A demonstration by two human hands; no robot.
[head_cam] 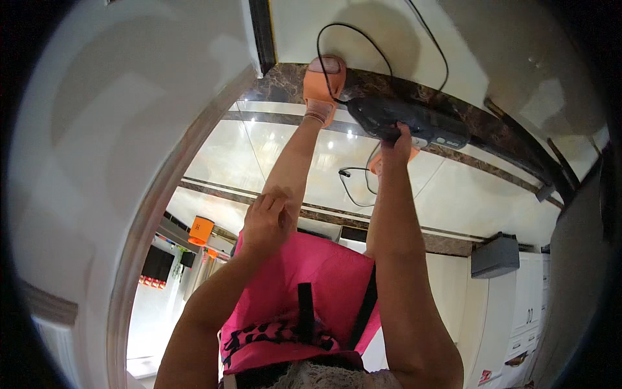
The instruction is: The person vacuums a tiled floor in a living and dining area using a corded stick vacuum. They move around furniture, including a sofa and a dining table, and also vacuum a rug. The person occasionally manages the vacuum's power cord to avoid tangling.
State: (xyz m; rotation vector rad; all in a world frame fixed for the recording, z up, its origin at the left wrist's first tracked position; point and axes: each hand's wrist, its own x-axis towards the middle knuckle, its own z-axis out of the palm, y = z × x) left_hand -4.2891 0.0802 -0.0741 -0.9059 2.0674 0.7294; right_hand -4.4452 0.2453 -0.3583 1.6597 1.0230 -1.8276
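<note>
My right hand (399,144) grips the black body of a corded appliance (388,116), which looks like a stick vacuum cleaner. A dark tube (510,158) runs from its body toward the right rim of the view. From the body's left end a black power cord (357,29) loops over my orange slipper (313,90). My left hand (267,221) hovers above my leg and the pink garment (311,257), apart from the appliance. Its fingers are loosely curled and slightly blurred, and the palm side is hidden.
A dark brown marble strip (282,80) crosses the pale tiled floor (286,150). On the left stand a white wall (97,146) and a door frame (155,194). More cord with a small black end (344,173) lies between my feet. A grey box (495,256) and white cabinets (525,311) are behind.
</note>
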